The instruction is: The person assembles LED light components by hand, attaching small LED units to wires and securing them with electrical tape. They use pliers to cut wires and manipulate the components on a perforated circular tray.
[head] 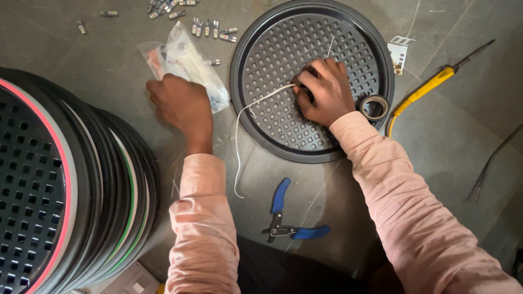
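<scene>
A round black perforated panel [348, 38] lies flat on the grey floor. My right hand [322, 91] rests on its middle, fingers pinched on a thin white wire [238, 142] that trails off the panel's left rim and down across the floor. My left hand [180, 103] is out to the left with curled fingers, pressing on a clear plastic bag [182, 54] of small parts. Both arms wear pink sleeves.
Blue-handled wire strippers [283, 218] lie near my body. A tape roll [374, 106] sits on the panel's right rim. A yellow-handled tool [430, 87] and a small white bracket [399, 51] lie right. A stack of round panels [65, 185] stands left. Several small connectors [212, 28] scatter above.
</scene>
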